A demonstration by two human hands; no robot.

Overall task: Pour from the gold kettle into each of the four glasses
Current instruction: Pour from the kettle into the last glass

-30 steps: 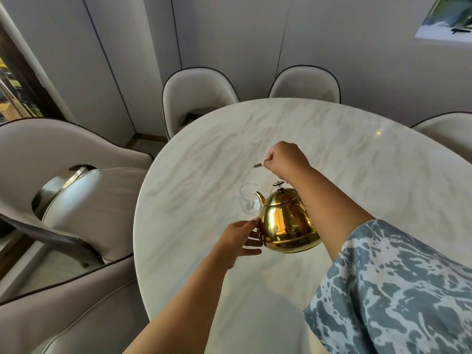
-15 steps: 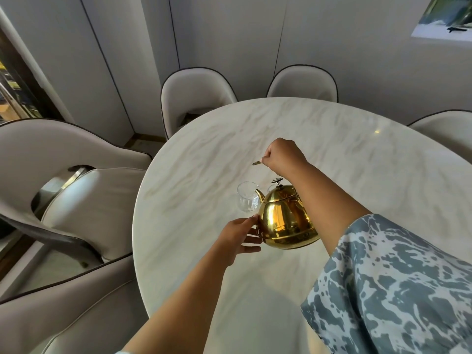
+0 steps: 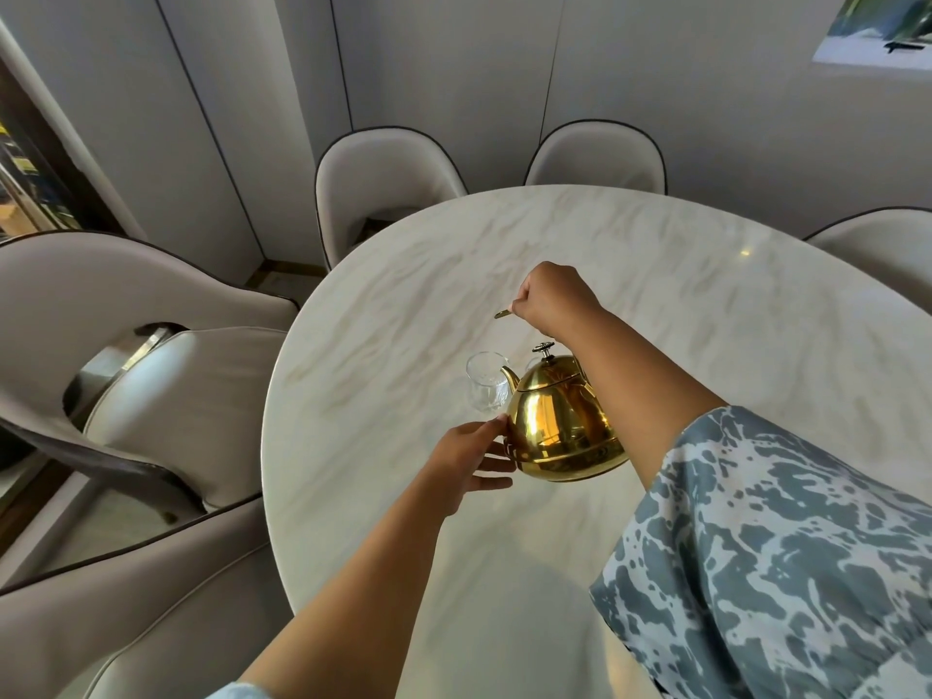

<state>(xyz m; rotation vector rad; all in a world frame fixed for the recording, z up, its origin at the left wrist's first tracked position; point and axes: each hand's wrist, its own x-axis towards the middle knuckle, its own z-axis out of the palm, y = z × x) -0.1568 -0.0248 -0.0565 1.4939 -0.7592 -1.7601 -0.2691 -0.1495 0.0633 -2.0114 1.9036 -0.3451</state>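
The shiny gold kettle (image 3: 560, 426) hangs just above the marble table (image 3: 756, 355), its spout pointing left toward a small clear glass (image 3: 485, 381). My right hand (image 3: 552, 297) is closed around the kettle's top handle, whose end sticks out left of my fist. My left hand (image 3: 466, 454) touches the kettle's lower left side with fingers spread, supporting it. The rim of a second glass (image 3: 530, 364) peeks out behind the kettle's lid. Any other glasses are hidden behind the kettle and my right arm.
Cream padded chairs ring the table: two at the far side (image 3: 383, 189) (image 3: 597, 156), one at the right edge (image 3: 877, 249) and two large ones on the left (image 3: 126, 315).
The kettle and both hands have shifted slightly; the spout now sits a little closer to the glass rim. Both grips are unchanged.
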